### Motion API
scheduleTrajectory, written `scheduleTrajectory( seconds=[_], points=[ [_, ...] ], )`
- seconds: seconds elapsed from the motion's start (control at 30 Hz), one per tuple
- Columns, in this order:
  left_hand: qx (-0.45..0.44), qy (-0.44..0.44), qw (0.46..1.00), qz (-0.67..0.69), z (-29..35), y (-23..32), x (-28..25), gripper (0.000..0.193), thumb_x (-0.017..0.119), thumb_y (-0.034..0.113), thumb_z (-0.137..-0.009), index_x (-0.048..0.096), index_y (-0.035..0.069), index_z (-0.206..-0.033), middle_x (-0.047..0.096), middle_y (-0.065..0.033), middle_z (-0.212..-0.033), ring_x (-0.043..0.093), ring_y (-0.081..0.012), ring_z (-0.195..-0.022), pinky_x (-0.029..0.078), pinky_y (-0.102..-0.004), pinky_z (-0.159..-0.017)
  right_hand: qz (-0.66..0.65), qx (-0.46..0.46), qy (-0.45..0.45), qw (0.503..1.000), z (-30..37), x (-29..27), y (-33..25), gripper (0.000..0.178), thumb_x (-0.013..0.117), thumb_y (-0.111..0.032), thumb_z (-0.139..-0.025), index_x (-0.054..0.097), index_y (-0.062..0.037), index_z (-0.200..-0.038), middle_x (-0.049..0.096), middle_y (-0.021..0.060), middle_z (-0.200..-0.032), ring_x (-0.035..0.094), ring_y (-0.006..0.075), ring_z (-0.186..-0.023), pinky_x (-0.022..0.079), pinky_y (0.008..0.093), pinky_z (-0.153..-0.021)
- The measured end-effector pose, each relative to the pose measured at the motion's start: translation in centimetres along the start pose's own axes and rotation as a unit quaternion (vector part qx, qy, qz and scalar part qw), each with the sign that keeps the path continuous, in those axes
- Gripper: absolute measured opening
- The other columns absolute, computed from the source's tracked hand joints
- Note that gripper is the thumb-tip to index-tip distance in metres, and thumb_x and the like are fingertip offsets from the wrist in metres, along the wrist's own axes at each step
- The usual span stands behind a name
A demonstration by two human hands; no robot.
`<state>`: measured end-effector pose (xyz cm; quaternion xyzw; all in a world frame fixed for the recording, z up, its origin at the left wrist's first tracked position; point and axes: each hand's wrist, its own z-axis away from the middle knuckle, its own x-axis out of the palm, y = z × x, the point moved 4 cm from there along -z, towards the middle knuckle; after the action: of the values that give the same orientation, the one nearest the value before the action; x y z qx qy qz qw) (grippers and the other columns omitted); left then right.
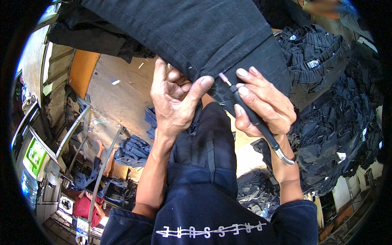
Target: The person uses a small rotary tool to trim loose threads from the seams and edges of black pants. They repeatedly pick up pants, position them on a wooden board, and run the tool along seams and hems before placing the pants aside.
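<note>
A black denim garment stretches across the top of the view, its stitched seams running diagonally. My left hand pinches its lower edge, thumb on the cloth and the other fingers curled, partly hidden behind it. In my right hand is a black rotary grinder handpiece, gripped like a pen with the fingers closed round it. Its small pinkish grinding tip is at the seam near my left thumb; whether it touches the cloth I cannot tell. A metal flexible shaft end leaves the handpiece's rear beside my right forearm.
Dark elastic-waist garments are piled at the right, above a large heap of black clothes. Folded dark cloth lies on the floor at left, near a metal rail. A person in red is at lower left.
</note>
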<state>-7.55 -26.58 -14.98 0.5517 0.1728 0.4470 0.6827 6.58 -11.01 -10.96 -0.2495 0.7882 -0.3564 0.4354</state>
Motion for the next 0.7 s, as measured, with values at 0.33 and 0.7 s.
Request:
scheduleTrajectory(
  seconds=[0.33, 0.7],
  points=[
    [-0.039, -0.001, 0.999, -0.038, 0.3, -0.4, -0.5, 0.068, 0.081, -0.003, -0.099, 0.041, -0.002, -0.154, 0.074, -0.0179, -0.124, 0.076, -0.0210, -0.107, 0.064, -0.0293, -0.091, -0.019, 0.002, -0.021, 1.000, -0.1, -0.1, -0.1, 0.036, 0.084, -0.001, -0.082, 0.081, 0.0018, -0.118, 0.080, 0.0217, -0.110, 0.079, 0.0403, -0.117, 0.063, 0.0558, -0.107],
    [-0.096, 0.136, 0.958, -0.235, -0.4, 3.3, 3.0, 0.071, 0.102, 0.026, -0.084, 0.058, -0.004, -0.131, 0.074, -0.0120, -0.108, 0.072, -0.0117, -0.084, 0.059, -0.0230, -0.071, 0.013, 0.045, 0.126, 0.991, -1.2, -3.4, 2.1, 0.032, 0.080, -0.002, -0.087, 0.075, 0.0068, -0.117, 0.080, 0.0286, -0.112, 0.081, 0.0415, -0.112, 0.063, 0.0548, -0.105]
  ],
)
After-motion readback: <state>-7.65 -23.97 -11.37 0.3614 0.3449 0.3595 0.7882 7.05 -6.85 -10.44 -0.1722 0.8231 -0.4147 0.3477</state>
